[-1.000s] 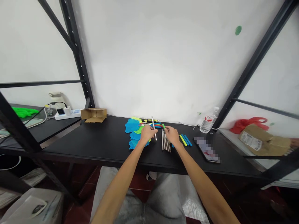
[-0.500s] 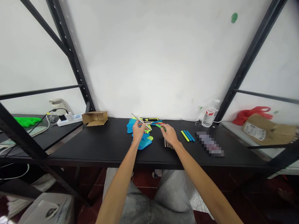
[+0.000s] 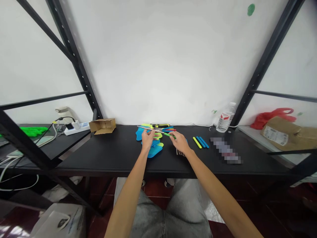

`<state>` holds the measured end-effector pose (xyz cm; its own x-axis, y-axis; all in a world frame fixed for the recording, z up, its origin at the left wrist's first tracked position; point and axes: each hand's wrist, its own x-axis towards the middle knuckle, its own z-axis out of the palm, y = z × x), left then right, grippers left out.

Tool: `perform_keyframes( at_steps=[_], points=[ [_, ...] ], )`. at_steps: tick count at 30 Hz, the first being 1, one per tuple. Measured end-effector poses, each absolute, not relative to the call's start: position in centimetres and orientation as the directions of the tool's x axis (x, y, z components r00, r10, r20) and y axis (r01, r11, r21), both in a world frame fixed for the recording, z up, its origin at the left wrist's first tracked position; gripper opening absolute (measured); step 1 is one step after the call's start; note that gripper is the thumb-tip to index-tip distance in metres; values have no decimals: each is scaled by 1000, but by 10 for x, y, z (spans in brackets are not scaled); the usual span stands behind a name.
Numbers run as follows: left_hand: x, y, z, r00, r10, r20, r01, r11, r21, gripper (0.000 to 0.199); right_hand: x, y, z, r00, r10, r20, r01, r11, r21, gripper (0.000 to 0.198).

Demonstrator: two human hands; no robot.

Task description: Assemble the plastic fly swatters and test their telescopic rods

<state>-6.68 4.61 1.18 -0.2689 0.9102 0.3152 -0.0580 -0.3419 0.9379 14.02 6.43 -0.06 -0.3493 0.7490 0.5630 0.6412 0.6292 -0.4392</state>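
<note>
My left hand [image 3: 148,139] is closed around a thin metal rod [image 3: 141,127] that slants across the fingertips. My right hand [image 3: 180,142] pinches a slim green handle [image 3: 169,134], whose tip points left toward the rod; whether the two are joined, I cannot tell. Blue mesh swatter heads [image 3: 155,152] lie beneath and beside my left hand, with a yellow-green mesh head [image 3: 146,125] behind. Under my right hand, several metal rods [image 3: 180,152] lie side by side, partly hidden. Behind the hands are red and blue sticks [image 3: 170,129] and a yellow-and-black tool [image 3: 160,125].
On the black table [image 3: 104,155], one yellow handle [image 3: 197,142] and two blue handles [image 3: 203,142] lie to the right. Beyond them are a pixelated item [image 3: 226,151] and a water bottle [image 3: 226,118]. At the left stand an open cardboard box [image 3: 102,126] and a power strip [image 3: 77,129].
The metal rod in my left hand has tipped down from a steep slant to nearly level. The green handle now shows more clearly in my right hand. The view has shifted slightly.
</note>
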Motion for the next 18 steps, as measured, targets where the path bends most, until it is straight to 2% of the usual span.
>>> perform_keyframes(
  at_steps=[9, 18],
  points=[
    [-68, 48, 11, -258, 919, 298, -44, -320, 947, 44, 141, 63, 1, -336, 743, 579, 640, 631, -438, 27],
    [-63, 43, 11, -165, 938, 305, -49, -317, 947, 49, 140, 62, 2, -362, 724, 588, 594, 665, -453, 26]
  ],
)
